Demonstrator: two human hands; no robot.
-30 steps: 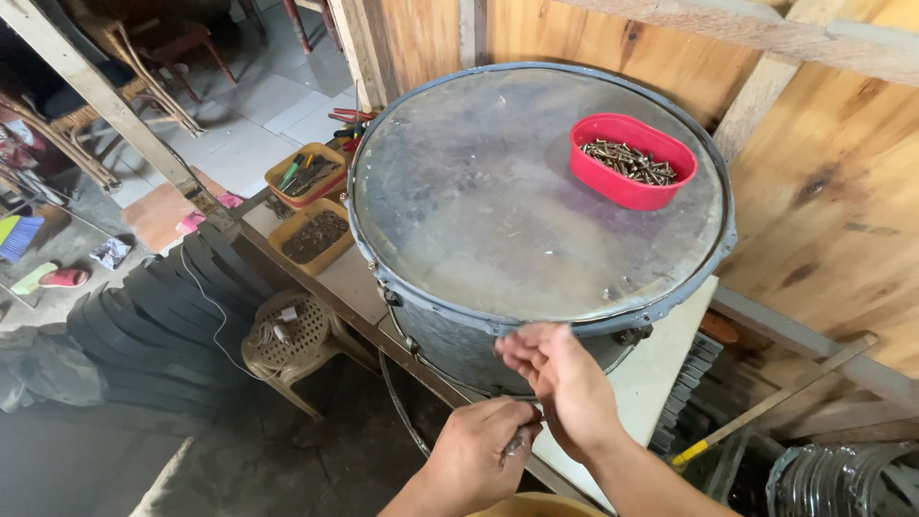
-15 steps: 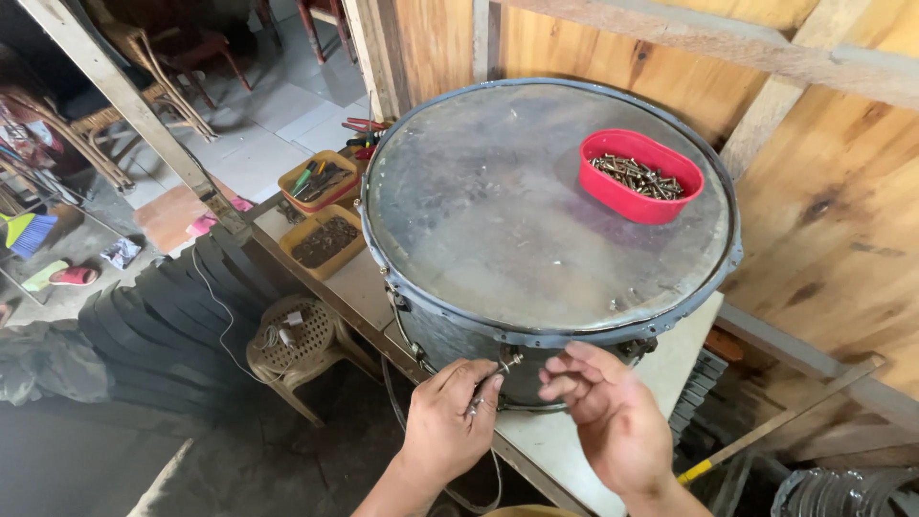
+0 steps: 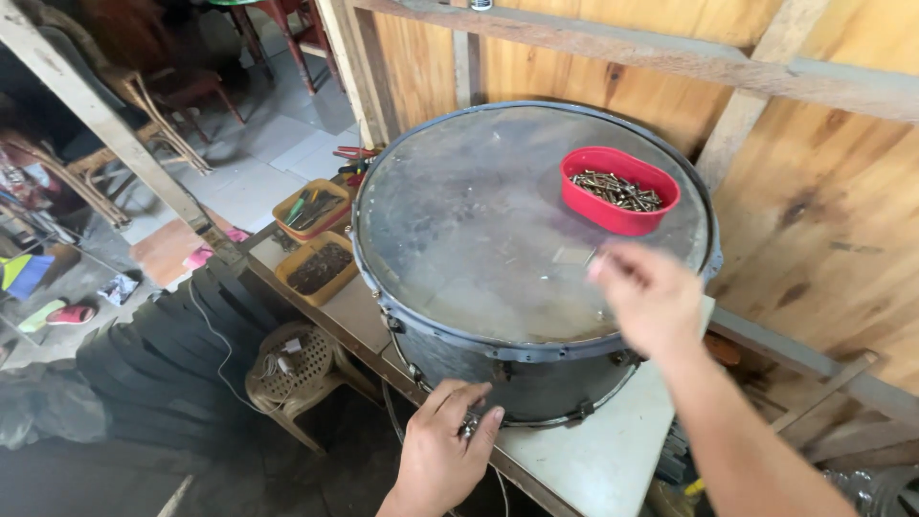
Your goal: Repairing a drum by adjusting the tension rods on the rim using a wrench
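Note:
A large grey drum (image 3: 479,220) lies head-up on a white workbench (image 3: 593,460). On the drumhead sits a red oval tray (image 3: 620,189) holding several metal screws. My left hand (image 3: 442,450) is at the drum's near lower rim, fingers closed around a small metal fitting there. My right hand (image 3: 649,295) hovers blurred over the drumhead's near right part, fingers loosely apart, holding nothing that I can see.
Two yellow trays (image 3: 311,209) of tools and hardware sit on the bench left of the drum. A woven plastic stool (image 3: 287,369) stands below. Wooden wall boards (image 3: 814,211) rise behind and to the right. Chairs (image 3: 163,96) stand on the tiled floor at far left.
My right hand has lifted from the drum's near rim up over the drumhead, toward the red tray. My left hand stays at the lower rim on the fitting.

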